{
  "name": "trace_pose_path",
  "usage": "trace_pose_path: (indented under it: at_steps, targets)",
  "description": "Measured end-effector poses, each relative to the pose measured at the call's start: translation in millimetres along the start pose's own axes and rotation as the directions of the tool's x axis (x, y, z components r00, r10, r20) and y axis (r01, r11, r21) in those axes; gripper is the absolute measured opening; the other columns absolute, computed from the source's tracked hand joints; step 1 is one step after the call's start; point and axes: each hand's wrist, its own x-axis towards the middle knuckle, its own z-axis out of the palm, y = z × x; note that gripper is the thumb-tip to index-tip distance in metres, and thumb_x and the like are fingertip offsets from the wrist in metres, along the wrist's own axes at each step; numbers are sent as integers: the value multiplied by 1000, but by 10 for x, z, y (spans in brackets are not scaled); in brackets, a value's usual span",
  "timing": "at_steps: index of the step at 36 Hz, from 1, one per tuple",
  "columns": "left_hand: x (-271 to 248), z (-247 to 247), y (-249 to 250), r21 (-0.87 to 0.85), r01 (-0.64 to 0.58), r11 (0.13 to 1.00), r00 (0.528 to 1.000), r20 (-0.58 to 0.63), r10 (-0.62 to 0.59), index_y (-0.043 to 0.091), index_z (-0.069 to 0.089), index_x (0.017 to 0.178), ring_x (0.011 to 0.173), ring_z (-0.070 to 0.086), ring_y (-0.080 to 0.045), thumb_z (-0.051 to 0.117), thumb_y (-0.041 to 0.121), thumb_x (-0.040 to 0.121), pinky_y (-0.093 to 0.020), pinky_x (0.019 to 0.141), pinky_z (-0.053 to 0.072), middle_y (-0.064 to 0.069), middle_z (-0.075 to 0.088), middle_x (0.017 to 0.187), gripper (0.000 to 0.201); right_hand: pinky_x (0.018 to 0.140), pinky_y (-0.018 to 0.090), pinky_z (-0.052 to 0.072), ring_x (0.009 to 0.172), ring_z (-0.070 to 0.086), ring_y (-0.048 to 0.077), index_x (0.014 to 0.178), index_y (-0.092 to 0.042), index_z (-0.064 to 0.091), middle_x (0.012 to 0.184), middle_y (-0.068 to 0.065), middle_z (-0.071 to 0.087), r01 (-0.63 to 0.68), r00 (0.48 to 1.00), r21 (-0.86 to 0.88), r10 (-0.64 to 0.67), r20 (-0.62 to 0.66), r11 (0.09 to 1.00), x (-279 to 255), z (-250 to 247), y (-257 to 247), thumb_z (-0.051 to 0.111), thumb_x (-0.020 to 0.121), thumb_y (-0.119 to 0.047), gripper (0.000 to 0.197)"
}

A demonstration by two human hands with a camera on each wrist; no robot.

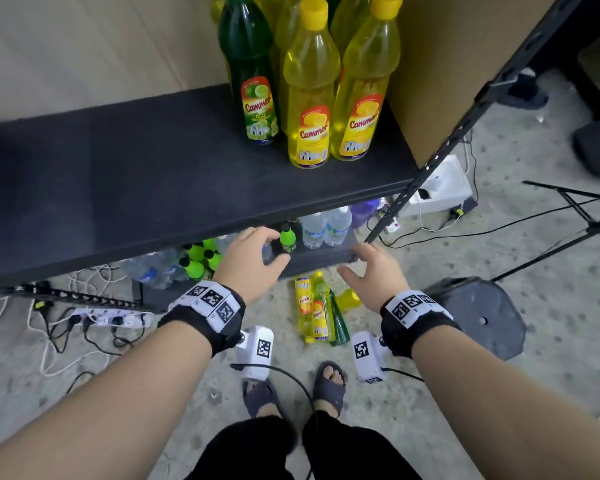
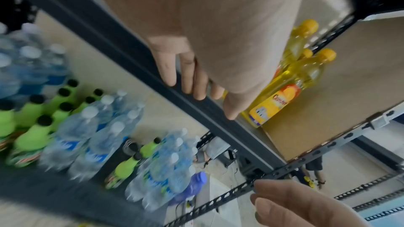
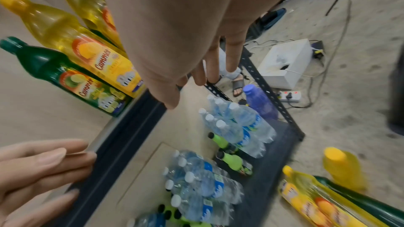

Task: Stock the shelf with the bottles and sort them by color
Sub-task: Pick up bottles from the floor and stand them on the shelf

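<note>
**Both hands empty above the floor bottles**

The left hand (image 1: 253,261) hangs at the lower shelf's edge, fingers loosely spread, gripping nothing. At its 4 o'clock in the head view, the floor bottles (image 1: 317,308) lie on the concrete: two yellow ones and a dark green one side by side, long axes running 12 to 6, caps toward the rack, with another yellow one just right of them. The right hand (image 1: 378,275), fingers apart and also empty, hovers at their 1 o'clock and looks the nearer one for the next pick.

On the shelf (image 1: 153,168) above, at 12 o'clock, stand a green bottle (image 1: 253,81) and yellow bottles (image 1: 310,88), labels reading "Cammer". Water bottles (image 1: 323,225) and lime-green ones fill the level below; their labels are too blurred to read.
</note>
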Motion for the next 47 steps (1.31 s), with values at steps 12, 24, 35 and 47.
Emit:
trace_pose_path:
  at_steps: [12,24,35,47]
  targets:
    - [-505,890,-864,-95,298,950,919,298,-258,18,65,113,78,62,-6,75,33,88,-30,87,54,11,64,90,31,85,26,46,102,66,22,128,-23,62,116,-1,70,-368,906,-45,369,207,929,-515,827,533,66,93,-42,41]
    - [-256,2466,-1924,-64,444,894,841,375,-390,22,60,116,91,63,-13,71,43,90,-24,81,42,15,62,91,35,90,34,52,106,65,22,133,-24,58,118,-1,70,-543,811,-19,530,249,840,-291,2263,1567,56,96,-55,49]
    - [448,4346,-3019,-29,446,895,840,361,-406,16,48,136,99,60,-18,65,53,92,-32,90,48,9,62,103,60,88,35,44,120,57,29,143,-19,46,138,9,58,-487,855,-21,481,192,873,576,3680,2784,52,99,-53,56]
    - [1086,5402,-3673,50,384,922,839,398,-371,17,44,137,105,62,-23,66,52,92,-30,84,44,2,61,114,61,86,39,50,120,59,31,149,-20,32,142,10,51,-431,878,-134,449,167,892,1051,4404,3283,57,85,-74,87]
